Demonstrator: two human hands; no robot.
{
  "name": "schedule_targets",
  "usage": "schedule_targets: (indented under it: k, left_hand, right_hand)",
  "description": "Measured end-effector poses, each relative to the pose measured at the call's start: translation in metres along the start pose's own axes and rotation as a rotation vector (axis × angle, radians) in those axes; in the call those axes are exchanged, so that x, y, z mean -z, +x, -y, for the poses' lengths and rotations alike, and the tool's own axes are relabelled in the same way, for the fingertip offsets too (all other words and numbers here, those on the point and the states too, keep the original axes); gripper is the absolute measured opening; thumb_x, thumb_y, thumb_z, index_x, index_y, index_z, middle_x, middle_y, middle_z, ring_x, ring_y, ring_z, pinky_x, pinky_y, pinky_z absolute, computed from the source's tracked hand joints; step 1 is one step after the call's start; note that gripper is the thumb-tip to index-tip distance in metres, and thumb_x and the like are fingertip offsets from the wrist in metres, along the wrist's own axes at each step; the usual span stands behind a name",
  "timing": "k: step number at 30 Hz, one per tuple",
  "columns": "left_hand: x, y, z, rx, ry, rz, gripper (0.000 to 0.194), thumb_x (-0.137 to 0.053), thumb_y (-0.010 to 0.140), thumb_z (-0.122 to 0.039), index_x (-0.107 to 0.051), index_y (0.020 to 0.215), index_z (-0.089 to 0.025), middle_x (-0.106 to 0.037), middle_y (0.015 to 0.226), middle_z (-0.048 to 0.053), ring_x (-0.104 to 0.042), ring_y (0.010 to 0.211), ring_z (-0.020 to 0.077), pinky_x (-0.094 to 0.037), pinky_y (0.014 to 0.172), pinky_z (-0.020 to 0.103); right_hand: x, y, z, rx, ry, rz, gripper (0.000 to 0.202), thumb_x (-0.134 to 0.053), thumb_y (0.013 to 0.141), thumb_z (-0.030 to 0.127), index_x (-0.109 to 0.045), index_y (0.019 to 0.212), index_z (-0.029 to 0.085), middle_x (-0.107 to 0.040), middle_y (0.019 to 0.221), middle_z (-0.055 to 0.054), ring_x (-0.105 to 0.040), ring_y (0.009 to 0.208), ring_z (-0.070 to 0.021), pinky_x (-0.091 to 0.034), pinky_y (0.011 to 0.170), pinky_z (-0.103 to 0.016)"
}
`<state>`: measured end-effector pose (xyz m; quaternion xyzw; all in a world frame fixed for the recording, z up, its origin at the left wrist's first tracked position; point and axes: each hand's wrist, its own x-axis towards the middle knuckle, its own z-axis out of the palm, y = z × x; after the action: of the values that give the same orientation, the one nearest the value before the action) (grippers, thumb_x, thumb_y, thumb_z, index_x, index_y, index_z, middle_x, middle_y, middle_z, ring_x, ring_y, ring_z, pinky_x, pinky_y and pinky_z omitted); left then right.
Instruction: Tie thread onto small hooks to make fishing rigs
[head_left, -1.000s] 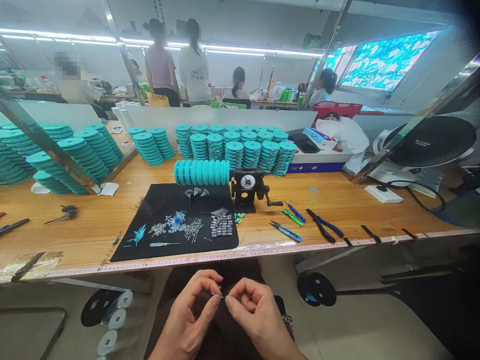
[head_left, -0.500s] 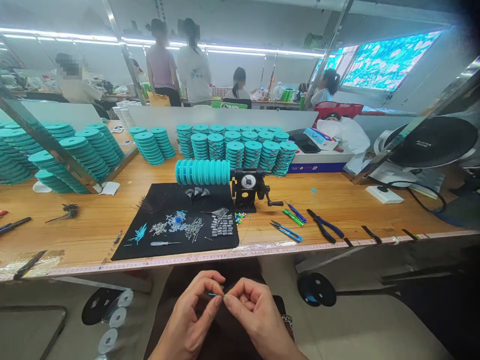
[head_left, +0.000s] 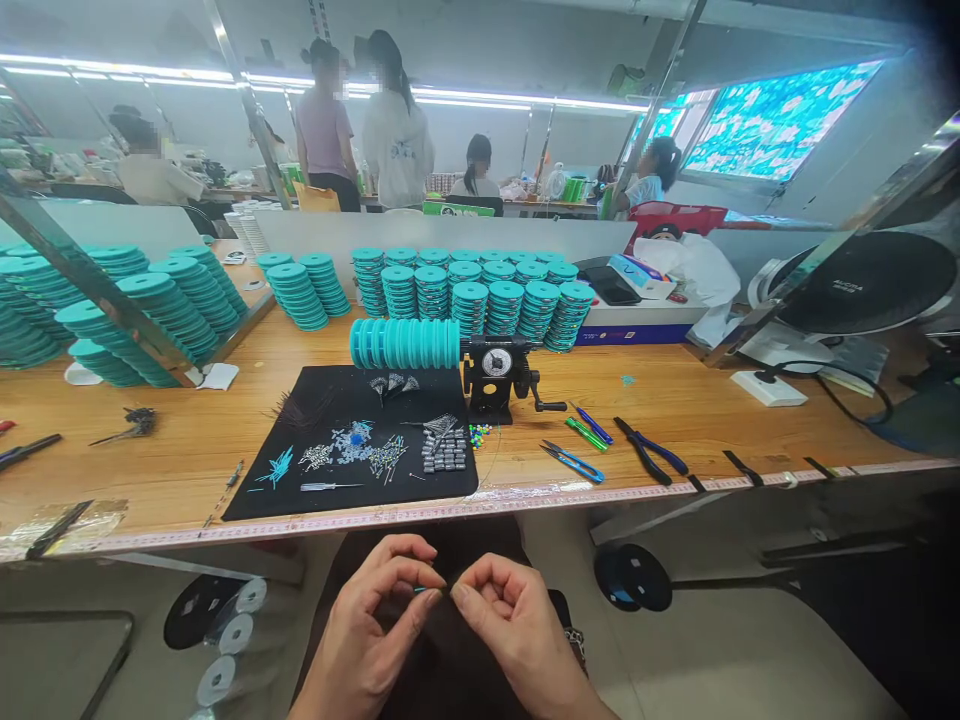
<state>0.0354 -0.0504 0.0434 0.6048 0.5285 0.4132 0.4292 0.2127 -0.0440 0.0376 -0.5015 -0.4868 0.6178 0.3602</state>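
Beyond the left hand (head_left: 379, 620) and right hand (head_left: 517, 630) lies the desk (head_left: 697, 410). Ahead and left of the hands, a mat (head_left: 442, 484) carries small parts (head_left: 315, 457) and a screwdriver (head_left: 319, 487). A winder (head_left: 491, 385) stands straight ahead, right of the mat's far end, with stacks of spools (head_left: 470, 310) behind it. Ahead and right of the hands lie snips (head_left: 586, 473); pliers (head_left: 645, 447) lie farther right.

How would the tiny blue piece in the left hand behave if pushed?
The blue piece looks slim, so probably very light. Its visible part, at the left hand, looks straight, suggesting some stiffness. If round, it might roll; too small to tell.
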Motion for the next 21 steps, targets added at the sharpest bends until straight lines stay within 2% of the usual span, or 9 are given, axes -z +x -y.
schedule_targets:
  k: [6, 15, 21]
  left_hand:
    - [-0.001, -0.001, -0.003, 0.0, -0.018, 0.023, 0.013, -0.065, 0.083, -0.03, -0.074, 0.079, -0.023, -0.065, 0.103, 0.009, -0.066, 0.088, 0.0228, -0.052, 0.071, 0.026]
    - [-0.001, 0.0, -0.004, 0.031, -0.082, 0.01, 0.014, -0.067, 0.082, -0.032, -0.077, 0.079, -0.022, -0.067, 0.101, 0.009, -0.066, 0.084, 0.0222, -0.054, 0.07, 0.026]
    - [-0.003, -0.002, -0.004, 0.044, -0.128, -0.057, 0.011, -0.07, 0.079, -0.032, -0.075, 0.077, -0.022, -0.067, 0.1, 0.009, -0.066, 0.083, 0.022, -0.053, 0.07, 0.026]
  right_hand:
    - [-0.005, 0.001, -0.006, 0.03, -0.019, -0.049, 0.034, -0.067, 0.079, 0.046, -0.058, 0.069, 0.015, -0.026, 0.054, 0.009, -0.02, 0.052, -0.0085, -0.016, 0.047, -0.024]
    - [-0.01, 0.001, -0.008, 0.047, 0.047, -0.061, 0.045, -0.066, 0.077, 0.058, -0.055, 0.066, 0.016, -0.027, 0.052, 0.009, -0.019, 0.05, -0.0082, -0.014, 0.047, -0.025]
    - [-0.009, 0.0, -0.007, 0.037, 0.01, -0.078, 0.041, -0.066, 0.078, 0.054, -0.056, 0.067, 0.017, -0.022, 0.051, 0.01, -0.017, 0.048, -0.0079, -0.014, 0.045, -0.025]
